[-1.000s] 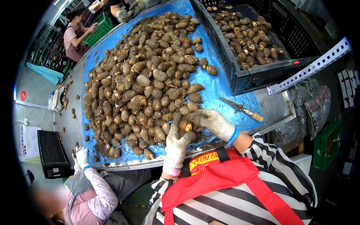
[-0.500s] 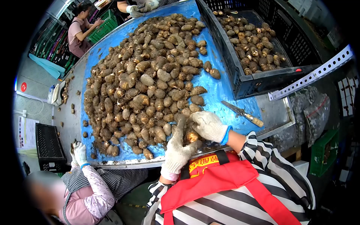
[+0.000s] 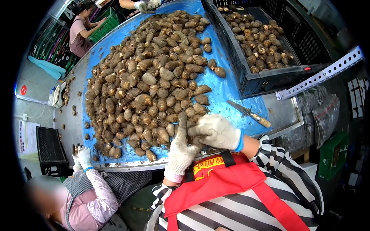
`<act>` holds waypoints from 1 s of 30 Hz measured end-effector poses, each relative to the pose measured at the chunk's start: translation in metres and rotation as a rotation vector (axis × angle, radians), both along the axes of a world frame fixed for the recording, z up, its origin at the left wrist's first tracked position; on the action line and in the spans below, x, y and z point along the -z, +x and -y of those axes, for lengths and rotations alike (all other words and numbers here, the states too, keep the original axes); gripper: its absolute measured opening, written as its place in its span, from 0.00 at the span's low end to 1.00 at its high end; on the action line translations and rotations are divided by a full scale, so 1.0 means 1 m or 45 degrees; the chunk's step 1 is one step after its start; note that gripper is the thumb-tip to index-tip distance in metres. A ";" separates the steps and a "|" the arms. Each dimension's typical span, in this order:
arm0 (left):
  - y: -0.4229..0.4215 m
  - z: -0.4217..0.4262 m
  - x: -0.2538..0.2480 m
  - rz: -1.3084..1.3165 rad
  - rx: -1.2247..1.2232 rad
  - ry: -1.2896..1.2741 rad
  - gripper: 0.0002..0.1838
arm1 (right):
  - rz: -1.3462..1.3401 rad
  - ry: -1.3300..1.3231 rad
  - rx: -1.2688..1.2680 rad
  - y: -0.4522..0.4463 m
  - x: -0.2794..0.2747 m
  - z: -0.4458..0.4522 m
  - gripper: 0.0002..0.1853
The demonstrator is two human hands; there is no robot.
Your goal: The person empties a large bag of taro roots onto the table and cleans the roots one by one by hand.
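Observation:
Both of my hands wear dirty white knit gloves and meet at the near edge of a large heap of brown, hairy taro corms (image 3: pixel 142 88). My left hand (image 3: pixel 181 148) has its index finger pointing up along the heap, the other fingers curled beside my right hand. My right hand (image 3: pixel 216 132) is bent over with its fingers pressed together against the left one. Whatever lies between them is hidden by the gloves. A knife (image 3: pixel 248 113) with a wooden handle rests on the blue sheet (image 3: pixel 227 86), right of my right hand.
A black crate (image 3: pixel 246 82) with more corms stands at the back right, beside a perforated metal bar (image 3: pixel 320 74). A co-worker's gloved hands (image 3: pixel 82 157) are at the left edge, another's (image 3: pixel 148 5) at the far edge. A person (image 3: pixel 80 30) holds a green crate (image 3: pixel 106 25).
The corm seen between my hands earlier is now hidden. My right hand has turned over and closed in on my left. The co-worker's hands at the far edge have shifted.

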State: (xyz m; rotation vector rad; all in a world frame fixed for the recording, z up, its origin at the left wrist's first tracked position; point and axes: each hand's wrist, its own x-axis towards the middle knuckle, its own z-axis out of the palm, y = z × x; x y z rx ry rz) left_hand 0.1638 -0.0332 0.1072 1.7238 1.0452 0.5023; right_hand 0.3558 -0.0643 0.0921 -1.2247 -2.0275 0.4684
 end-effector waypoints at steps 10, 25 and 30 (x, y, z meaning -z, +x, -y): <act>-0.004 0.003 0.003 0.355 -0.095 -0.389 0.54 | -0.160 -0.216 0.308 0.011 0.043 -0.018 0.15; 0.005 0.005 -0.030 0.294 -0.132 -0.479 0.51 | -0.327 -0.397 0.408 0.003 0.041 -0.001 0.13; -0.002 0.003 -0.012 0.153 -0.010 -0.149 0.51 | -0.655 -0.562 0.275 0.011 0.016 -0.001 0.12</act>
